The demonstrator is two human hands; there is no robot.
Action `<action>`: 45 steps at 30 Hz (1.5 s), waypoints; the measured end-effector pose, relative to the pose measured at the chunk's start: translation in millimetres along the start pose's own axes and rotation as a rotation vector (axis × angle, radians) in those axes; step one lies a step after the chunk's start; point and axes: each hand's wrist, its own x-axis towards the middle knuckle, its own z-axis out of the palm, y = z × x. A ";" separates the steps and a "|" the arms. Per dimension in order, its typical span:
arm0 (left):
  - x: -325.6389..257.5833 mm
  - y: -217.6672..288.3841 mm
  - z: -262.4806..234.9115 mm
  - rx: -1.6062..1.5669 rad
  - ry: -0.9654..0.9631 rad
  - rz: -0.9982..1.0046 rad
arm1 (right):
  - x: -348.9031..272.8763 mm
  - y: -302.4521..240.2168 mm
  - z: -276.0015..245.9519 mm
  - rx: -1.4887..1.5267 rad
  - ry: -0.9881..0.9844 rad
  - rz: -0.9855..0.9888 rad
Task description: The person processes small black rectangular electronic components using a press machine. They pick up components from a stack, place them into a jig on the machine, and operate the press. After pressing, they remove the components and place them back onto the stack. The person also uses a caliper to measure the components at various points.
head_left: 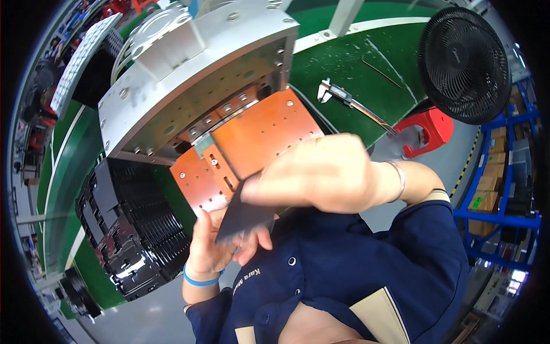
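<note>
- Here, the left hand (215, 243) cups one dark flat plate (243, 215) from below, fingers half curled.
- The right hand (321, 172) pinches its upper edge, closed.
- Just above them: two orange copper plates (258, 129).

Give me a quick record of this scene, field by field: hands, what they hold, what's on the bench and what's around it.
left hand: left hand, fingers under a dark flat plate
right hand: right hand, gripping the plate's upper end
fixture: grey metal housing with orange copper-coloured plates
bench: green surface with a caliper on it
left of fixture: black ribbed trays
far right: black fan, red stool
</note>
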 end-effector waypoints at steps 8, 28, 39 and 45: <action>5.3 5.6 11.7 -0.024 0.268 0.110 | -17.4 40.0 -6.1 -0.370 0.179 -0.175; 23.1 12.4 -7.6 0.184 0.704 0.547 | -151.7 117.0 -74.6 -0.559 0.292 0.919; 28.7 3.6 -7.0 0.244 0.746 0.639 | -19.1 32.0 1.2 -0.135 0.221 0.302; 28.7 -3.0 -21.4 0.237 0.804 0.670 | -4.6 36.7 17.8 -0.125 0.174 0.222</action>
